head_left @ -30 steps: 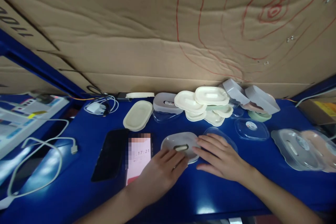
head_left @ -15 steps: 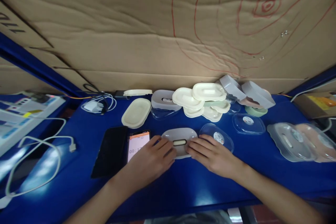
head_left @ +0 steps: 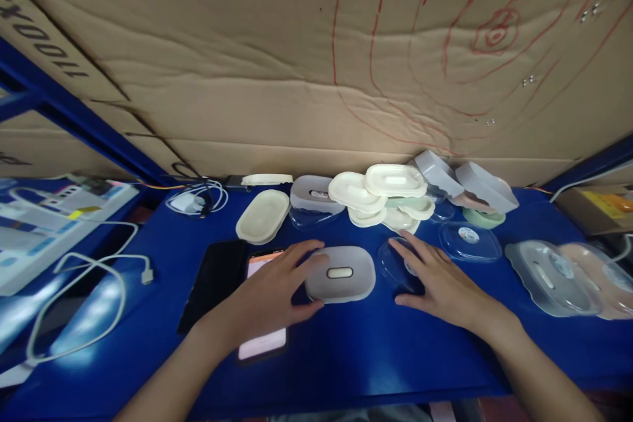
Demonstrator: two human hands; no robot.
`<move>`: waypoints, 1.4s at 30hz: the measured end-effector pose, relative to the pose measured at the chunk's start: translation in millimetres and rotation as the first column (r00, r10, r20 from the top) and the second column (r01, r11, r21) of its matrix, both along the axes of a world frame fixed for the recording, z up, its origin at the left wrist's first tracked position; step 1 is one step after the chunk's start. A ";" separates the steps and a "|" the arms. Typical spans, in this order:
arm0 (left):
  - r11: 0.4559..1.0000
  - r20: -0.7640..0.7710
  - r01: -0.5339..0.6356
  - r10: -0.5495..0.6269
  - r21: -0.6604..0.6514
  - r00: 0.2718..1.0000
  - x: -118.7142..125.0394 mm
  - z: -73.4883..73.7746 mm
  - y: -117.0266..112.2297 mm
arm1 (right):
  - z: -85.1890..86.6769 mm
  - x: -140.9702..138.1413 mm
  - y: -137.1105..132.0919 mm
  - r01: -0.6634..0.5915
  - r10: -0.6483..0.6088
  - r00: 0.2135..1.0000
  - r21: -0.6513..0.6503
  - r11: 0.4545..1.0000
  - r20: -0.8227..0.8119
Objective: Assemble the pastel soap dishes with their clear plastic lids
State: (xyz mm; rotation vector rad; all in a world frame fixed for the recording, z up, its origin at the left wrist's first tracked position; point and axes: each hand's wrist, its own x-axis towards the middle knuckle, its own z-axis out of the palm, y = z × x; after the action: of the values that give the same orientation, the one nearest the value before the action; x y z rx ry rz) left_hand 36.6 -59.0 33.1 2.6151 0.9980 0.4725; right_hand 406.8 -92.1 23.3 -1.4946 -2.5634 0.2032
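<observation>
A grey oval lid (head_left: 341,273) with a slot in its middle lies on the blue table (head_left: 148,336) in front of me. My left hand (head_left: 270,293) cups its left end, thumb below and fingers above, and partly covers a lit phone (head_left: 262,343). My right hand (head_left: 440,280) rests with fingers spread on a clear plastic lid (head_left: 395,267) just right of the grey one.
A dark phone (head_left: 215,283) lies left of the lit one. At the back sit a cream lid (head_left: 262,216), a pile of cream and grey lids (head_left: 390,194) and clear lids (head_left: 469,241). White cables (head_left: 79,297) trail at left. Cardboard (head_left: 297,66) walls the rear.
My right hand has left the grey lid and moved right onto the clear lid. My left hand has spread along the grey lid's left end.
</observation>
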 end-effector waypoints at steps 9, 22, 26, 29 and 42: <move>0.992 0.127 0.025 -0.009 -0.126 0.992 18.6 -17.7 -7.8 | 11.9 -18.8 -0.8 -0.126 0.140 0.973 0.088 0.988 -0.183; 0.979 0.116 0.078 -0.057 -0.188 0.992 24.4 -21.0 -14.2 | -5.7 -58.3 -14.7 -0.400 0.405 0.914 0.123 0.908 -0.014; 0.983 0.114 0.097 -0.080 -0.156 0.990 22.6 -25.0 -13.1 | -4.4 -59.1 -13.4 -0.429 0.431 0.902 0.154 0.890 0.021; 0.984 0.123 0.101 -0.082 -0.150 0.989 22.3 -25.9 -12.7 | -3.8 -60.1 -13.1 -0.453 0.453 0.891 0.178 0.874 0.039; 0.983 0.099 0.105 -0.091 -0.151 0.991 19.9 -21.8 -11.7 | -16.6 -65.5 -13.7 -0.347 0.350 0.937 0.189 0.919 0.022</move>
State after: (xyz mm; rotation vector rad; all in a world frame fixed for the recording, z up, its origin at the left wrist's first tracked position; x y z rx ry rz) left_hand 56.5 -70.7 11.3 2.4658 0.8369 0.4667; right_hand 341.3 -105.8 6.6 -0.9609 -2.7315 0.0080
